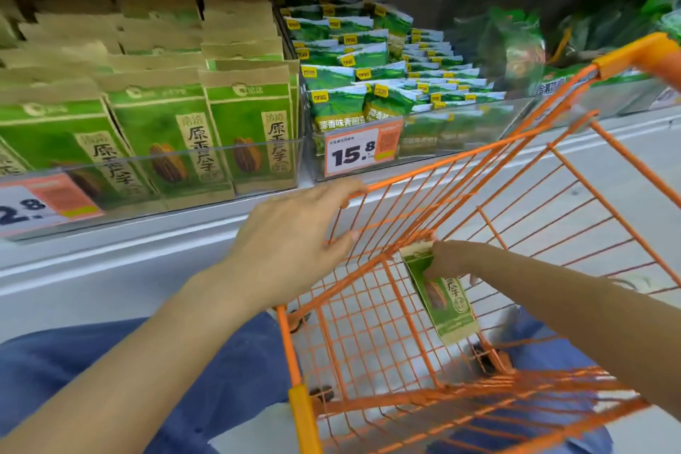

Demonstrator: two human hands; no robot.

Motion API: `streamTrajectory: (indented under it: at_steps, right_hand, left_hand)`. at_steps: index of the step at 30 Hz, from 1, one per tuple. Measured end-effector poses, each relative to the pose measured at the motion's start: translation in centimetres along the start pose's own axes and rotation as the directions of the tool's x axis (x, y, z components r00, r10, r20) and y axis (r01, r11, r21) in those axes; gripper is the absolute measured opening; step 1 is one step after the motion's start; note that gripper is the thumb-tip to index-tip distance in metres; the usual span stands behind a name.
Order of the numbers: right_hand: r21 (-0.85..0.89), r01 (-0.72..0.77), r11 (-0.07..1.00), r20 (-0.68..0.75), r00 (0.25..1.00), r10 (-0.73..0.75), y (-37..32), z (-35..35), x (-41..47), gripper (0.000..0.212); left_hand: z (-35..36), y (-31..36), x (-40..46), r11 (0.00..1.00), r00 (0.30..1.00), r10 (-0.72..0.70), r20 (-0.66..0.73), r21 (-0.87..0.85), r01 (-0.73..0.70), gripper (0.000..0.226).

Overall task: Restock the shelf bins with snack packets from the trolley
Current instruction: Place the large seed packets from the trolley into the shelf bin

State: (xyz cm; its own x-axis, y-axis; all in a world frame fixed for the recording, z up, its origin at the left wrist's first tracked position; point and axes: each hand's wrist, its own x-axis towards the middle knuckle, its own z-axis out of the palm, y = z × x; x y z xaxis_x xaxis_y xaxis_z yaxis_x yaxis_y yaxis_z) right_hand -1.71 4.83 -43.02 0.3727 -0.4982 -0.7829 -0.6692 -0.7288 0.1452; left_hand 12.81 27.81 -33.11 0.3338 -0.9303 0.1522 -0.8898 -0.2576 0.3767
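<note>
An orange wire trolley (479, 173) stands against the shelf, tilted in view. Inside it lies one green and brown snack packet (442, 302) with a seed picture. My right hand (453, 262) reaches into the basket and pinches the packet's upper part. My left hand (294, 232) grips the trolley's near top rim, fingers curled over the wire. On the shelf, a clear bin (177, 158) holds rows of matching green and brown packets.
A second clear bin (460, 133) to the right holds several small green packets behind a 15.8 price tag (361, 151). More green bags (523, 44) sit further right. The shelf's grey front ledge (110, 251) runs below the bins. My blue trousers (110, 361) show below.
</note>
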Motion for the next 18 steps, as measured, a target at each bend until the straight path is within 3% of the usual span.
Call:
streamTrajectory:
  at_steps: [2, 6, 12, 15, 18]
  right_hand:
    - [-0.064, -0.033, 0.997, -0.094, 0.995, 0.027, -0.5, 0.7, 0.9, 0.048]
    - [0.010, -0.061, 0.998, -0.232, 0.971, 0.062, -0.9, 0.9, 1.5, 0.069]
    - [-0.033, 0.115, 0.993, -0.089, 0.989, -0.118, 0.0, -0.9, 1.0, 0.043]
    - [-0.202, 0.213, 0.956, -0.072, 0.970, -0.231, -0.4, -1.2, -1.1, 0.037]
    - [-0.173, 0.354, 0.919, -0.058, 0.928, -0.368, -0.7, -1.9, -4.1, 0.030]
  left_hand:
    - [-0.1, -0.2, 0.1, 1.000, 1.000, 0.001, -0.007, -0.003, -0.001, 0.051]
    - [0.0, -0.4, 0.2, 1.000, 1.000, -0.004, -0.016, -0.005, 0.004, 0.050]
    - [-0.1, -0.3, 0.3, 1.000, 1.000, -0.008, -0.011, -0.010, 0.007, 0.048]
    - [-0.2, -0.3, 0.4, 1.000, 1.000, -0.001, -0.011, -0.010, 0.001, 0.049]
    - [-0.1, -0.4, 0.3, 1.000, 1.000, 0.008, -0.016, -0.004, -0.008, 0.048]
